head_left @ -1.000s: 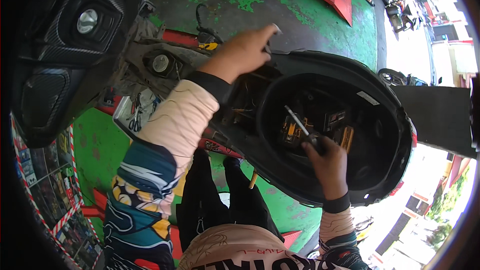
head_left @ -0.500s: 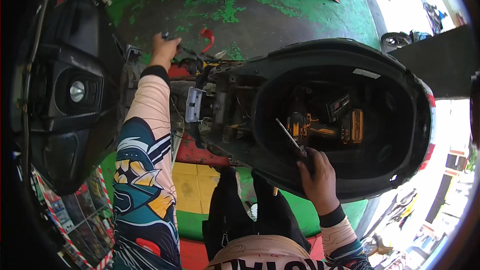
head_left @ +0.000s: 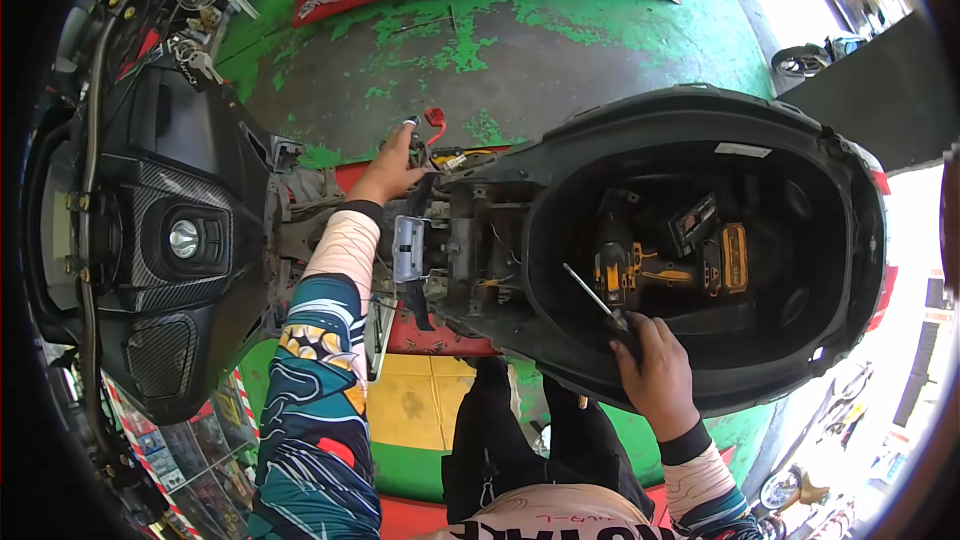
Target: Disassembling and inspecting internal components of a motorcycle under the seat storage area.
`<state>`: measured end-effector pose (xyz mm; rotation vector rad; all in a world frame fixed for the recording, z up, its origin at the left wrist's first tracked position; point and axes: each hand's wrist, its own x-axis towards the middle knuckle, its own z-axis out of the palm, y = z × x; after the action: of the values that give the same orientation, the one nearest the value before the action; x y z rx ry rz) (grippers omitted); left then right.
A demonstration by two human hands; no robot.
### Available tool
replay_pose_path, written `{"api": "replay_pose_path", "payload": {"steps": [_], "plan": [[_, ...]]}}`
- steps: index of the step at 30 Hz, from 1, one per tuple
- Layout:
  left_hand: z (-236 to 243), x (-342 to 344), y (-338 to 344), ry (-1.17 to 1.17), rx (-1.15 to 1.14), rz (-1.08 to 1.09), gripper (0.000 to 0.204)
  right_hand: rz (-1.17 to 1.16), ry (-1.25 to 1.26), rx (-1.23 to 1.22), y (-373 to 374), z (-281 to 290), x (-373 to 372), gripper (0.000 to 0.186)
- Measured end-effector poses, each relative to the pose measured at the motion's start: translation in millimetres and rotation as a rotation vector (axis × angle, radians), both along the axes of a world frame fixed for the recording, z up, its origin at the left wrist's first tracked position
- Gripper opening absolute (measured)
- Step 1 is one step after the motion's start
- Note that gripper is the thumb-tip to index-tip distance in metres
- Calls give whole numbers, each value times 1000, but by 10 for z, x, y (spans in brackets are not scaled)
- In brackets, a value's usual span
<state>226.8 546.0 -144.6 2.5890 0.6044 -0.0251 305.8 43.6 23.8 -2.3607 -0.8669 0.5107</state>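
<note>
Black-handled screwdriver (head_left: 617, 321) | right hand (head_left: 657, 372) is clamping it above the storage well (head_left: 765, 340) | left hand (head_left: 393, 170) is sitting beside a red-tipped cable (head_left: 434, 118) (grip: cannot tell)

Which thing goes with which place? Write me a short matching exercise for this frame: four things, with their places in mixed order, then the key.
Things
1. Screwdriver
2. Cordless drill
3. Red-tipped cable
4. Round silver knob

Places
A. Set in the carbon-look panel
B. Gripped by the right hand
C. Lying inside the underseat bin
D. Beside the left hand

Right pairs: 1-B, 2-C, 3-D, 4-A
</note>
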Motion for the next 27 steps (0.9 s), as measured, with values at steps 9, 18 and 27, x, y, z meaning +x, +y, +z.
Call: {"api": "replay_pose_path", "payload": {"steps": [9,18,27], "plan": [[-479,71,-247,34,-184,202,102,5,-32,-78,-30,-18,58,32],[419,-135,-581,-785,-629,499,58,16,-45,-66,-34,-32,76,31],[1412,-492,-3094,-656,-958,422,43,0,-80,-107,-135,-118,141,31]]}}
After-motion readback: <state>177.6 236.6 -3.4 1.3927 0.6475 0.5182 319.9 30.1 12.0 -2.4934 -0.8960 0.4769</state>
